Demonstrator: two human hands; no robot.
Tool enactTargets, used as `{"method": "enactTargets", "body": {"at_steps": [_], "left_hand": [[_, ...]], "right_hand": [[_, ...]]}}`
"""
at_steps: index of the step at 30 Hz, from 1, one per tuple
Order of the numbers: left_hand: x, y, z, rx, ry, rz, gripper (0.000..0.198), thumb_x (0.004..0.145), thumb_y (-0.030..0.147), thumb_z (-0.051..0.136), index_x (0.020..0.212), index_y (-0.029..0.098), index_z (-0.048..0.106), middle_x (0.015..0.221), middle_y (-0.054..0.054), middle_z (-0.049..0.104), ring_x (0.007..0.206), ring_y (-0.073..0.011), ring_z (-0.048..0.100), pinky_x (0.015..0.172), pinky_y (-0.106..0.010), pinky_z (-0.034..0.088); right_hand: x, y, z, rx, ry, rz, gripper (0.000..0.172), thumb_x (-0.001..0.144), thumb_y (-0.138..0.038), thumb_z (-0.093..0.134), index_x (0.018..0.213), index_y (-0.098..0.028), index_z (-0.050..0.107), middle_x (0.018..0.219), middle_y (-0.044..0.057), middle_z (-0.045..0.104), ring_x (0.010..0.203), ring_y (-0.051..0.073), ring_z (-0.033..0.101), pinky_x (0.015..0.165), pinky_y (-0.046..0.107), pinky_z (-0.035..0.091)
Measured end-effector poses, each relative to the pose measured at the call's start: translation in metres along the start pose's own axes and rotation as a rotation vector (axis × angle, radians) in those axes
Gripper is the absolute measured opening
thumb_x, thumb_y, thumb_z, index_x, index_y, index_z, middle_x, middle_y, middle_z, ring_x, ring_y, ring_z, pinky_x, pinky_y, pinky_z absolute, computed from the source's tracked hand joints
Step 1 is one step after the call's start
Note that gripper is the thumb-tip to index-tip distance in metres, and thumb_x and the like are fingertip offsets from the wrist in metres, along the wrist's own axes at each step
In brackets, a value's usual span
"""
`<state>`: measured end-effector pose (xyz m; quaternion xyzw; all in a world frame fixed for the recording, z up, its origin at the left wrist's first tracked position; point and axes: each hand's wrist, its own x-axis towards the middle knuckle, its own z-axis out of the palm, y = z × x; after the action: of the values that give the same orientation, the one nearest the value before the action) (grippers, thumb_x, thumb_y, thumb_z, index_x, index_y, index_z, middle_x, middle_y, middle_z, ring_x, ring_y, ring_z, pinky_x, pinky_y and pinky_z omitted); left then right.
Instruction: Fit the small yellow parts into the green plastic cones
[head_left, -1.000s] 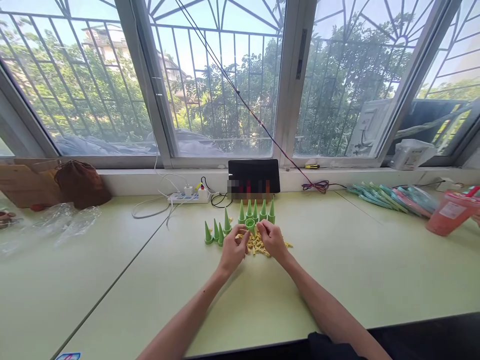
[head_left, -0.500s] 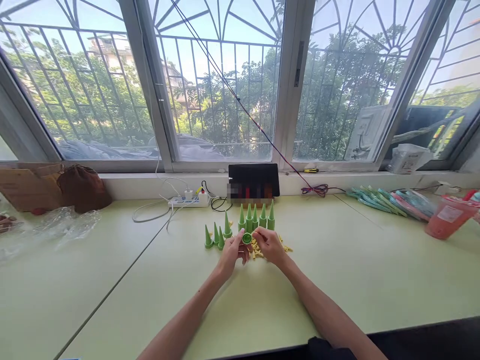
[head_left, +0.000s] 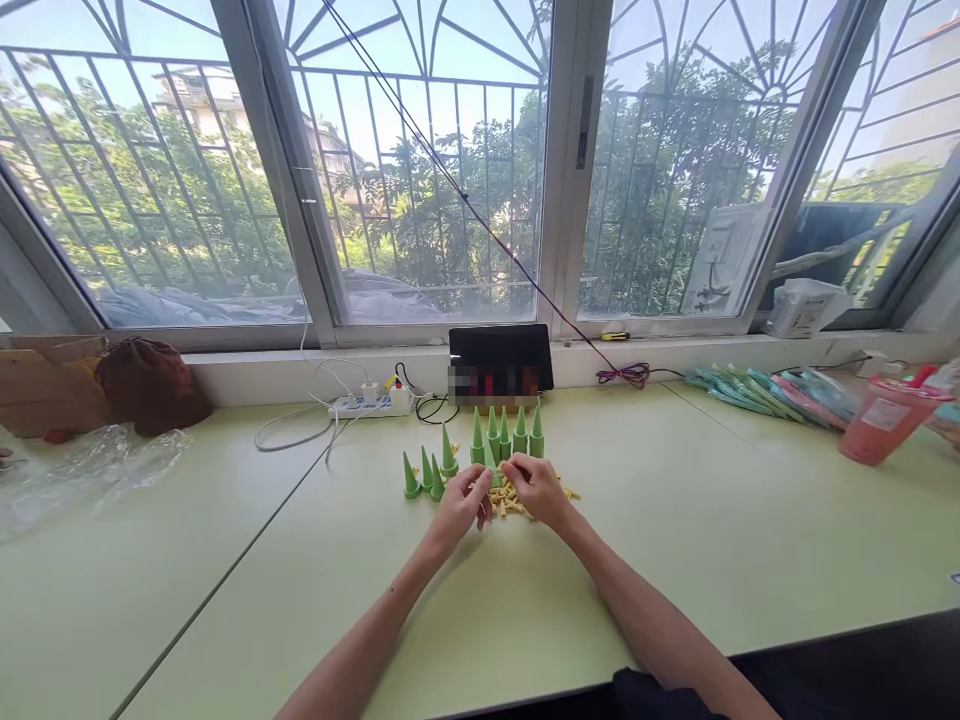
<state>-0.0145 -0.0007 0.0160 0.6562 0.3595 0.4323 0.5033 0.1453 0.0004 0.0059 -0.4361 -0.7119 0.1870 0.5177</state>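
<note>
Between my hands a green cone (head_left: 491, 466) points upward. My left hand (head_left: 461, 502) grips it low down with thumb and fingers. Close by on the right, my right hand (head_left: 537, 488) is closed in a pinch; whatever its fingertips hold is too small to make out. Small yellow pieces (head_left: 514, 508) lie in a loose pile under and between the hands. Behind them several green cones on cylindrical bases (head_left: 520, 438) stand in a row. More green cones (head_left: 436, 480) without tall bases stand left of my left hand.
A dark tablet (head_left: 500, 360) leans at the sill behind the cones. A white power strip (head_left: 371, 404) with cables lies to its left. Clear plastic wrap (head_left: 127, 465) and a brown bag (head_left: 154, 382) are far left. At right are a red drink cup (head_left: 885, 425) and plastic-wrapped strips (head_left: 750, 392).
The green cone in my left hand has turned from showing its round open end to standing tip up. My right hand stays pinched beside it. The view has shifted slightly.
</note>
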Motion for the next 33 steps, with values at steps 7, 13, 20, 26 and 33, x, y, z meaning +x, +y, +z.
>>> {"method": "enactTargets", "body": {"at_steps": [7,13,20,26,33], "left_hand": [[0.002,-0.003,0.000,0.119,0.028,0.104,0.037,0.083,0.054,0.055,0.084,0.017,0.054,0.060,0.004,0.052,0.040,-0.0100,0.052,0.033,-0.019,0.037],[0.000,0.002,0.001,0.144,0.020,0.106,0.040,0.084,0.050,0.056,0.103,0.016,0.059,0.070,0.000,0.058,0.041,-0.0082,0.050,0.035,-0.019,0.038],[0.001,0.002,0.001,0.131,0.051,0.088,0.046,0.080,0.045,0.061,0.115,0.015,0.055,0.066,0.002,0.056,0.041,-0.0082,0.048,0.038,-0.020,0.036],[0.001,0.009,0.001,0.085,0.088,0.071,0.046,0.082,0.046,0.059,0.115,0.014,0.055,0.052,0.006,0.049,0.038,-0.0087,0.044,0.038,-0.020,0.034],[0.000,0.007,0.000,0.062,0.054,0.070,0.040,0.082,0.045,0.060,0.110,0.016,0.060,0.054,0.004,0.052,0.037,-0.0075,0.043,0.035,-0.018,0.033]], "right_hand": [[-0.002,-0.001,0.004,0.013,-0.016,-0.001,0.039,0.092,-0.042,0.043,0.061,-0.019,0.045,0.054,-0.004,0.039,0.051,0.010,0.032,0.048,0.023,0.025],[-0.001,0.001,0.003,0.012,0.007,0.010,0.040,0.093,-0.045,0.042,0.063,-0.019,0.044,0.054,-0.004,0.038,0.050,0.010,0.030,0.048,0.023,0.024],[0.000,-0.003,0.001,0.051,0.058,-0.001,0.030,0.093,-0.043,0.046,0.078,-0.018,0.053,0.061,-0.002,0.050,0.052,0.011,0.040,0.050,0.023,0.031],[0.001,-0.005,-0.001,0.092,0.055,-0.012,0.030,0.094,-0.041,0.047,0.106,-0.018,0.061,0.086,0.006,0.065,0.060,0.014,0.054,0.055,0.024,0.042],[0.001,0.001,0.001,0.062,0.045,-0.012,0.028,0.094,-0.039,0.046,0.089,-0.018,0.063,0.079,0.006,0.063,0.070,0.017,0.057,0.061,0.025,0.044]]}}
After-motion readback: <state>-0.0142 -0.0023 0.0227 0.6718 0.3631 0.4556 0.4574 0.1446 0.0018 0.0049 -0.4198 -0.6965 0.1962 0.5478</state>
